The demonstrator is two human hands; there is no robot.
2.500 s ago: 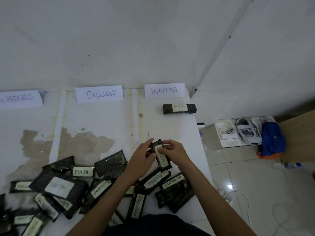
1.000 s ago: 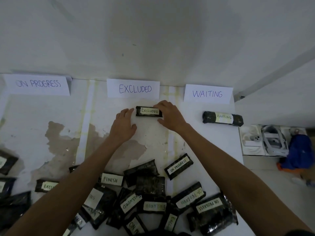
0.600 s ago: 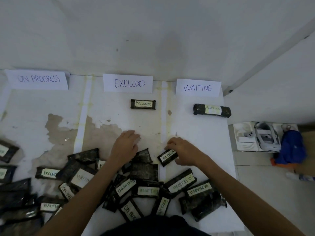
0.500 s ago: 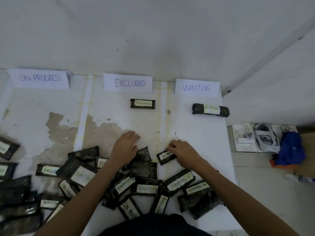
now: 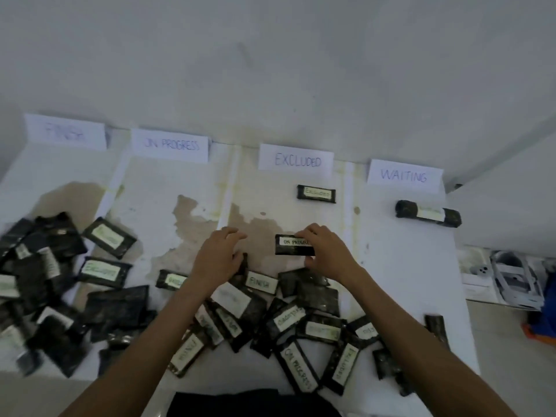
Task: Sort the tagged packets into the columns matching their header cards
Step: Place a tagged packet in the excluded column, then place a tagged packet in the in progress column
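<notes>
My right hand (image 5: 328, 251) pinches a black packet tagged ON PROGRESS (image 5: 291, 245) just above the table, in the EXCLUDED column. My left hand (image 5: 218, 257) hovers beside it with relaxed fingers and holds nothing. Four header cards stand along the wall: FINISH (image 5: 64, 132), ON PROGRESS (image 5: 170, 145), EXCLUDED (image 5: 296, 160) and WAITING (image 5: 404, 176). One EXCLUDED packet (image 5: 316, 193) lies under its card, and a WAITING packet (image 5: 427, 213) lies under its own. A pile of several tagged packets (image 5: 270, 323) sprawls across the near table.
More black packets (image 5: 45, 281) are heaped at the left side of the white table (image 5: 400, 284). The table's right edge drops to a tiled floor, where a white tray with a headset (image 5: 511, 278) and a blue bag (image 5: 549, 323) sit.
My right hand has lifted the ON PROGRESS packet off the pile and turned it level. The view has swung left, bringing the FINISH card into sight. My left hand has risen slightly off the pile.
</notes>
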